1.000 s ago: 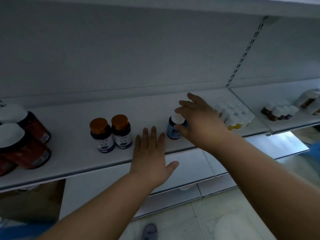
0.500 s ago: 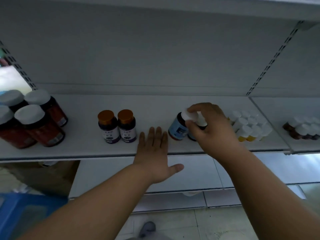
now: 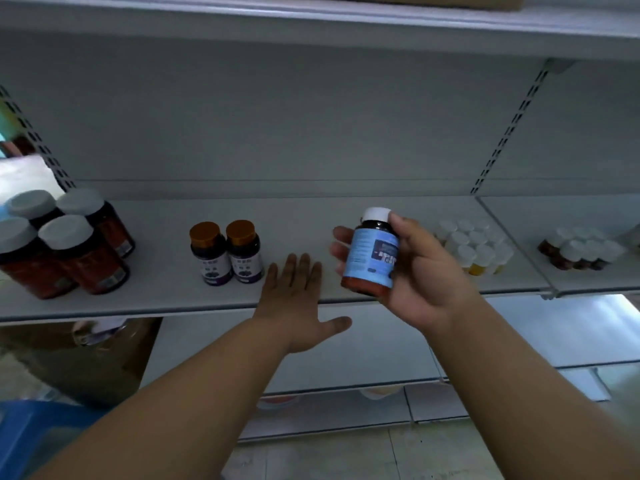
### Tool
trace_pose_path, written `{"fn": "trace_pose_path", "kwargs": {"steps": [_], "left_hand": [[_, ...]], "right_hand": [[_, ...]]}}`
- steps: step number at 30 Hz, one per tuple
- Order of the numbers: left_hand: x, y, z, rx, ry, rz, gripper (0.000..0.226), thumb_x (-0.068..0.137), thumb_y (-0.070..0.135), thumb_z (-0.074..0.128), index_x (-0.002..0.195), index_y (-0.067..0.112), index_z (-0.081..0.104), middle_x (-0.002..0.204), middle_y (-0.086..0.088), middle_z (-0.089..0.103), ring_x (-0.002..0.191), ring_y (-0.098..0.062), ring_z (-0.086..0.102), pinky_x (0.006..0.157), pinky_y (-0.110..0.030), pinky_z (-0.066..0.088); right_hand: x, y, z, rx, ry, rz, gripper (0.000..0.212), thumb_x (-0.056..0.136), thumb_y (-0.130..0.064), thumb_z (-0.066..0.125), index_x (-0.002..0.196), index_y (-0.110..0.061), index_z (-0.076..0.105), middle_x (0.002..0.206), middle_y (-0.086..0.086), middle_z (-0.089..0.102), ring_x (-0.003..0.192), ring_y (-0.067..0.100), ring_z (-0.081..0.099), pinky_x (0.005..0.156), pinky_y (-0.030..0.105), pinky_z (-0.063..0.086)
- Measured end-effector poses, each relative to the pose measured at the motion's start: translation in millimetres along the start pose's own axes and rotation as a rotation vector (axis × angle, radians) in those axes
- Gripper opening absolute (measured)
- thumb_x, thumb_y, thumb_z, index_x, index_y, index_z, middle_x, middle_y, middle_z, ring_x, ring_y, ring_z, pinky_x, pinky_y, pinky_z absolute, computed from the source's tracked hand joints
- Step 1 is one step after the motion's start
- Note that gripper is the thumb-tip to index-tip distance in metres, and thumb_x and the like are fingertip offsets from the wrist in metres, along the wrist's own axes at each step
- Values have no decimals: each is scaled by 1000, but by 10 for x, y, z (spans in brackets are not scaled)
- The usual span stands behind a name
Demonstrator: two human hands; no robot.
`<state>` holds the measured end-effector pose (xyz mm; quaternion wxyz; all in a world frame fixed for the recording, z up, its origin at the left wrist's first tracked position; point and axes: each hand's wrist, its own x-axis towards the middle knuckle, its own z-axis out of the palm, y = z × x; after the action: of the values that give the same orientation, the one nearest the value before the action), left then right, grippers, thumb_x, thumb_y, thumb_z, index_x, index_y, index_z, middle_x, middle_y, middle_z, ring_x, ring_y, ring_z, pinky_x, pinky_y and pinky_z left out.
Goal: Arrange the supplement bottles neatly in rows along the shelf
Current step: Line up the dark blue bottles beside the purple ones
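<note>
My right hand (image 3: 420,271) grips a dark bottle with a blue label and white cap (image 3: 372,252), held upright and lifted above the front of the white shelf (image 3: 166,292). My left hand (image 3: 294,296) rests flat on the shelf's front edge, fingers straight, just left of the held bottle. Two small dark bottles with orange caps (image 3: 225,252) stand side by side on the shelf, left of my left hand.
Several large red-brown bottles with grey caps (image 3: 65,244) stand at the shelf's left end. A block of small white-capped bottles (image 3: 474,245) fills the right end. More small bottles (image 3: 581,249) stand on the neighbouring shelf. A cardboard box (image 3: 79,362) sits below.
My right hand has picked the blue-label bottle up off the shelf and turned its label toward me. My left hand stays flat on the shelf edge.
</note>
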<state>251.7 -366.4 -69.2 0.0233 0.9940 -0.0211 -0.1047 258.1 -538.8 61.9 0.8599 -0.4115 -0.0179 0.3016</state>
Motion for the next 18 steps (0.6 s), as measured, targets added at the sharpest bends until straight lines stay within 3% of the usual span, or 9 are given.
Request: {"fn": "trace_pose_path", "kwargs": {"steps": [2, 5, 8, 11, 14, 16, 18], "left_hand": [[23, -16, 21, -14, 25, 6, 114, 73, 94, 17, 157, 24, -14, 165, -7, -20, 150, -27, -23, 120, -52, -12], [22, -21, 23, -3, 34, 6, 114, 75, 93, 18, 157, 22, -15, 165, -6, -20, 150, -27, -22, 120, -51, -12], [10, -12, 10, -1, 34, 4, 113, 76, 92, 19, 156, 22, -16, 164, -6, -21, 150, -27, -23, 120, -50, -12], [15, -21, 33, -1, 47, 7, 112, 75, 93, 18, 157, 22, -15, 164, -6, -21, 150, -27, -24, 120, -50, -13], [13, -19, 37, 10, 45, 2, 112, 76, 92, 17, 157, 20, -15, 164, -6, -22, 149, -27, -24, 119, -50, -14], [27, -19, 52, 18, 47, -4, 114, 73, 94, 14, 156, 21, -17, 164, -6, -23, 149, -27, -24, 120, -50, -14], [48, -24, 78, 14, 51, -2, 117, 66, 96, 6, 156, 24, -16, 164, -6, -22, 150, -26, -23, 120, -50, -14]], "right_hand": [[-17, 29, -16, -9, -64, 21, 42, 84, -35, 54, 115, -8, 53, 110, 24, 67, 87, 36, 70, 76, 47, 59], [-22, 55, -43, -25, -59, 48, 51, 85, -50, 49, 110, -6, 58, 95, 20, 67, 69, 27, 66, 64, 35, 57], [-28, 36, -99, 4, -61, 96, 58, 86, -48, 44, 116, -1, 60, 98, 21, 65, 74, 28, 65, 69, 36, 55], [-50, 51, -118, -9, -29, 86, 49, 77, -42, 64, 104, -2, 64, 88, 17, 65, 76, 33, 69, 68, 42, 59], [-49, 67, -157, -1, -38, 79, 66, 52, -40, 91, 103, -6, 65, 90, 16, 65, 73, 36, 69, 65, 46, 58], [-42, 66, -200, 25, -66, 103, 64, 62, -44, 83, 110, -5, 68, 102, 19, 65, 75, 34, 68, 68, 43, 58], [-53, 59, -228, 24, -104, 124, 55, 80, -43, 62, 115, -2, 68, 110, 22, 64, 82, 32, 67, 76, 43, 57]]}}
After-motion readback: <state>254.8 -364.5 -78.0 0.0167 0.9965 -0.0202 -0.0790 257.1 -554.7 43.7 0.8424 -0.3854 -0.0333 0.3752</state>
